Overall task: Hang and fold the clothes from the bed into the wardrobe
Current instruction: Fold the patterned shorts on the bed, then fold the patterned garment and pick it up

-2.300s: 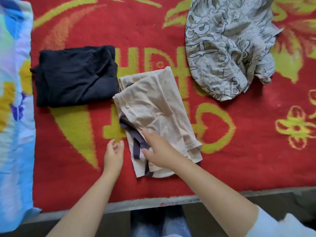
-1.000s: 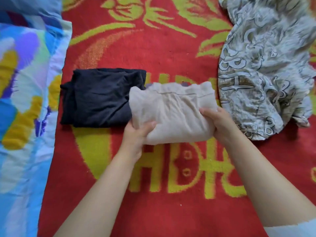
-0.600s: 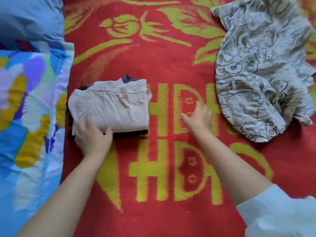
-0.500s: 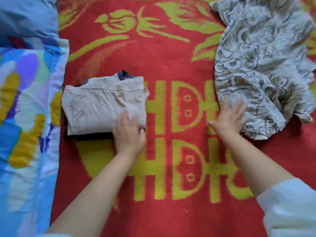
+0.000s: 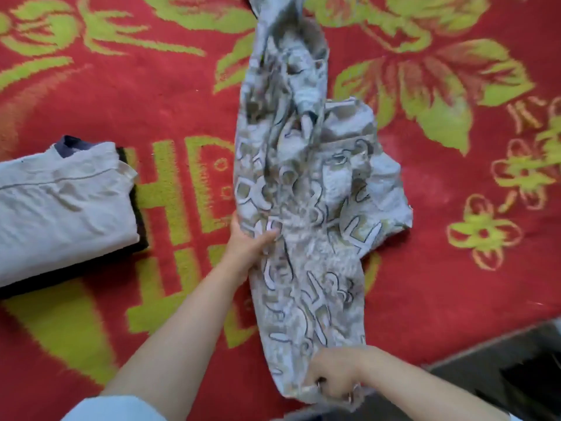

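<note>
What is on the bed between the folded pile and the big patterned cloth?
Nothing lies there. In the head view, only the red blanket with its yellow-green letters shows between the folded beige garment and the patterned garment.

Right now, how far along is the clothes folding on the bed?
Done: a folded beige garment sits stacked on a folded dark garment on the red blanket. In hand: the left hand and right hand both grip the crumpled patterned garment, stretched out and unfolded. Left: folding it and moving everything to the wardrobe, not in view.
</note>
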Demonstrator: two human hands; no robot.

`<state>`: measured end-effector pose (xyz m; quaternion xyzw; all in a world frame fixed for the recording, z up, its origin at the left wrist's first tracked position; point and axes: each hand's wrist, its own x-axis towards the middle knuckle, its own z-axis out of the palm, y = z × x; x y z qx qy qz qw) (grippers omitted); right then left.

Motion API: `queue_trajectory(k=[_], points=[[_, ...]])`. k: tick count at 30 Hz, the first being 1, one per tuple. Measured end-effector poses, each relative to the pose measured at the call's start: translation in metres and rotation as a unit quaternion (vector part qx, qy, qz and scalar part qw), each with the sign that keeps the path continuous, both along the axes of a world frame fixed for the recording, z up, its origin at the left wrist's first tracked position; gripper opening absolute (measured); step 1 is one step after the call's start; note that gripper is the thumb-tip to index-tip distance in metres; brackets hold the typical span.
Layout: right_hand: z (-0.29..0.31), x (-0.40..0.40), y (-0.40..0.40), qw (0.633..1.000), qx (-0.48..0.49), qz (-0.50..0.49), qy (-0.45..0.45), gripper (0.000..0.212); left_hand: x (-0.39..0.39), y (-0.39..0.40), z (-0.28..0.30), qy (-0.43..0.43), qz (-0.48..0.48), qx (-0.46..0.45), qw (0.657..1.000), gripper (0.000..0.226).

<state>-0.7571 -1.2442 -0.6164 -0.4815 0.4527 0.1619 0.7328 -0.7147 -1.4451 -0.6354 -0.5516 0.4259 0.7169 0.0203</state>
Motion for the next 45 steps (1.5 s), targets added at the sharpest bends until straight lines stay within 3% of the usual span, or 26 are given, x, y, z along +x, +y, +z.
queue_trajectory(k=[1, 3, 5, 6, 8, 9, 10, 12, 13, 14, 15, 16, 17, 19, 21, 22, 24, 25, 27, 29, 32, 35, 37, 41, 42, 45], points=[[-0.005, -0.001, 0.015, 0.998, 0.051, 0.034, -0.015, 0.026, 0.004, 0.010, -0.006, -0.038, -0.034, -0.038, 0.998, 0.070], [-0.008, -0.020, 0.024, 0.997, 0.080, 0.009, 0.006, 0.029, 0.013, 0.021, -0.011, -0.098, -0.057, -0.077, 0.991, 0.034], [-0.002, -0.055, 0.011, 0.987, 0.014, -0.143, 0.074, 0.028, 0.026, 0.024, -0.007, -0.190, -0.131, -0.105, 0.967, 0.012], [0.002, -0.075, -0.003, 0.955, -0.046, -0.254, 0.146, 0.027, 0.033, 0.022, -0.005, -0.236, -0.217, -0.123, 0.939, 0.007], [0.011, -0.112, -0.030, 0.826, -0.204, -0.426, 0.309, 0.034, 0.047, 0.016, 0.003, -0.307, -0.388, -0.140, 0.858, 0.018], [0.013, -0.124, -0.043, 0.771, -0.257, -0.463, 0.353, 0.049, 0.055, 0.015, 0.003, -0.330, -0.441, -0.146, 0.822, 0.021], [0.013, -0.131, -0.054, 0.748, -0.266, -0.490, 0.359, 0.065, 0.062, 0.013, 0.004, -0.352, -0.457, -0.158, 0.802, 0.022], [0.006, -0.129, -0.075, 0.778, -0.200, -0.500, 0.324, 0.085, 0.071, 0.011, 0.005, -0.404, -0.380, -0.185, 0.811, 0.027], [-0.003, -0.124, -0.082, 0.792, -0.179, -0.498, 0.304, 0.080, 0.072, 0.012, 0.007, -0.423, -0.323, -0.225, 0.816, 0.034], [-0.005, -0.117, -0.088, 0.795, -0.168, -0.507, 0.288, 0.057, 0.070, 0.013, 0.012, -0.421, -0.277, -0.289, 0.814, 0.039], [-0.006, -0.111, -0.091, 0.789, -0.186, -0.511, 0.284, 0.021, 0.065, 0.015, 0.019, -0.386, -0.238, -0.355, 0.817, 0.039], [-0.002, -0.102, -0.092, 0.788, -0.222, -0.492, 0.296, 0.015, 0.058, 0.018, 0.029, -0.324, -0.206, -0.410, 0.827, 0.032], [0.001, -0.094, -0.088, 0.807, -0.250, -0.441, 0.305, 0.026, 0.051, 0.022, 0.039, -0.251, -0.170, -0.427, 0.852, 0.021], [0.011, -0.077, -0.064, 0.869, -0.256, -0.330, 0.267, 0.015, 0.040, 0.033, 0.053, -0.120, -0.125, -0.331, 0.928, 0.007], [0.023, -0.060, -0.027, 0.926, -0.206, -0.255, 0.187, 0.050, 0.030, 0.046, 0.053, -0.046, -0.136, -0.205, 0.968, 0.005], [0.027, -0.052, -0.008, 0.946, -0.182, -0.219, 0.157, 0.060, 0.023, 0.052, 0.050, -0.044, -0.177, -0.170, 0.968, 0.022], [0.029, -0.040, 0.026, 0.967, -0.153, -0.158, 0.132, 0.059, 0.003, 0.070, 0.034, -0.089, -0.295, -0.140, 0.941, 0.064], [0.028, -0.038, 0.041, 0.967, -0.137, -0.169, 0.133, 0.056, -0.006, 0.080, 0.025, -0.126, -0.350, -0.165, 0.913, 0.072], [0.024, -0.041, 0.063, 0.958, -0.097, -0.219, 0.158, 0.053, -0.018, 0.099, 0.012, -0.214, -0.401, -0.257, 0.853, 0.054], [0.021, -0.052, 0.079, 0.930, -0.094, -0.286, 0.212, 0.048, -0.018, 0.108, 0.008, -0.256, -0.367, -0.306, 0.840, 0.033], [0.024, -0.074, 0.081, 0.856, -0.147, -0.398, 0.294, 0.035, 0.001, 0.103, 0.009, -0.199, -0.277, -0.303, 0.890, 0.030], [0.041, -0.082, 0.040, 0.722, -0.409, -0.459, 0.316, 0.029, 0.027, 0.091, 0.037, -0.105, -0.134, -0.256, 0.951, 0.029], [0.050, -0.082, 0.002, 0.681, -0.540, -0.417, 0.264, 0.040, 0.042, 0.081, 0.056, -0.041, -0.071, -0.233, 0.969, 0.029], [0.078, -0.078, -0.083, 0.744, -0.608, -0.200, 0.191, 0.074, 0.060, 0.067, 0.102, 0.089, -0.066, -0.237, 0.965, 0.014], [0.090, -0.076, -0.102, 0.759, -0.610, -0.154, 0.168, 0.069, 0.060, 0.066, 0.117, 0.108, -0.056, -0.235, 0.964, 0.012], [0.146, -0.058, -0.141, 0.831, -0.537, -0.067, 0.130, 0.020, 0.077, 0.061, 0.161, 0.110, -0.057, -0.275, 0.953, 0.026]])
